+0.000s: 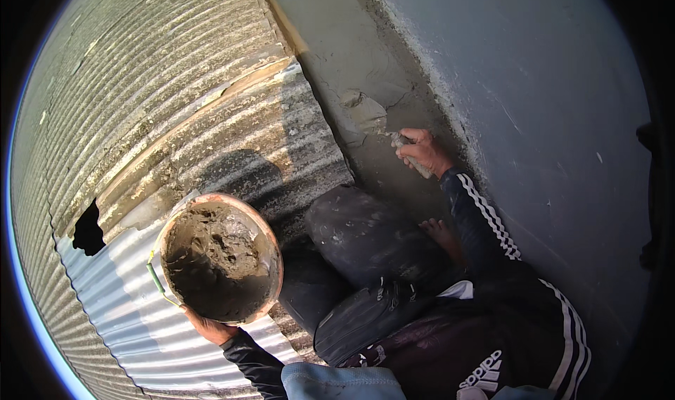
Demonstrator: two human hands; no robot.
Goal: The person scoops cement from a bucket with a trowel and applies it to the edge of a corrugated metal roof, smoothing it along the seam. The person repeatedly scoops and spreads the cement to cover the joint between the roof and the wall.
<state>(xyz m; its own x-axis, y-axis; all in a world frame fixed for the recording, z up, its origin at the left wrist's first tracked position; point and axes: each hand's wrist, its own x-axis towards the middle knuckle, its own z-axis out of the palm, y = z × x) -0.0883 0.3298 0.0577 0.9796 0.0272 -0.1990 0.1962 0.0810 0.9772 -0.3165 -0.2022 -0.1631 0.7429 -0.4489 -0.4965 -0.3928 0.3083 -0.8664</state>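
My right hand (420,147) grips the handle of a trowel (365,115), whose mortar-covered blade lies on grey wet mortar (337,41) spread along a strip between corrugated sheeting and a smooth grey wall. At the lower left, my left hand (207,322) holds a round bucket (268,252) by its lower side, near where a green-gripped wire handle (156,277) hangs. Lumpy, wet grey mortar (214,252) sits inside the bucket. The fingers of my left hand are partly hidden under the bucket.
Weathered corrugated roofing sheets (162,83) cover the left side, with a shiny metal sheet (119,294) and a jagged dark hole (89,227). A smooth grey wall (548,118) rises on the right. My bent leg (358,238) and bare foot (439,235) are beside the mortar strip.
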